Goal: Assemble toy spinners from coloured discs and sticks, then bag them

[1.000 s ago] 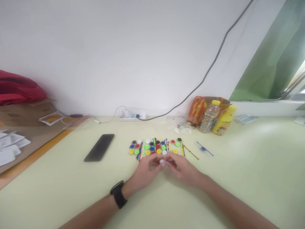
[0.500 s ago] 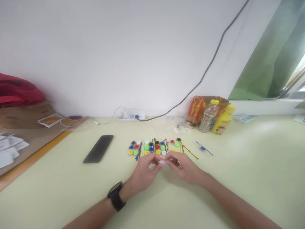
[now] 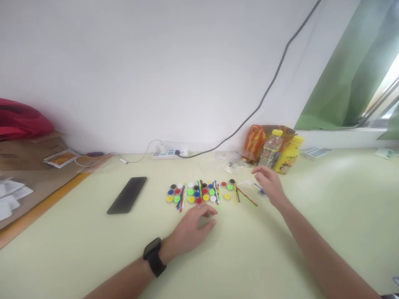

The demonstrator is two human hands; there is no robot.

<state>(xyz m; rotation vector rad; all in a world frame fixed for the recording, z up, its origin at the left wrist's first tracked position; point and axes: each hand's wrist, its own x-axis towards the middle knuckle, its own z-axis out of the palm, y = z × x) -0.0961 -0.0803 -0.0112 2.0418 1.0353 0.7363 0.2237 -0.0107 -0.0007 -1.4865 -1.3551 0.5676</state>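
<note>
My left hand (image 3: 195, 228) rests over the table with thumb and fingers apart, nothing in it. Just beyond its fingertips are small round discs in several colours, such as a white disc (image 3: 213, 199) and a yellow disc (image 3: 191, 199), with bundles of thin plastic arrows (image 3: 181, 198) among them. My right hand (image 3: 268, 185) is out to the right, its fingers closed at a blurred white spinner arrow (image 3: 245, 182); the exact grip is smeared. Partly behind this hand lies a blue arrow with a blue disc (image 3: 262, 192). Red and green arrows (image 3: 248, 197) lie to its left.
A black phone (image 3: 127, 195) lies at left. Behind stand a clear bottle (image 3: 270, 148), a yellow bottle (image 3: 288, 155) and a red-yellow bag (image 3: 253, 141). A power strip (image 3: 170, 153) with cables lies by the wall. Cardboard (image 3: 40, 178) with white packets covers the left edge.
My hands have parted. The right has moved right and away from me with the small white piece that both held; my left has opened and stayed near the discs.
</note>
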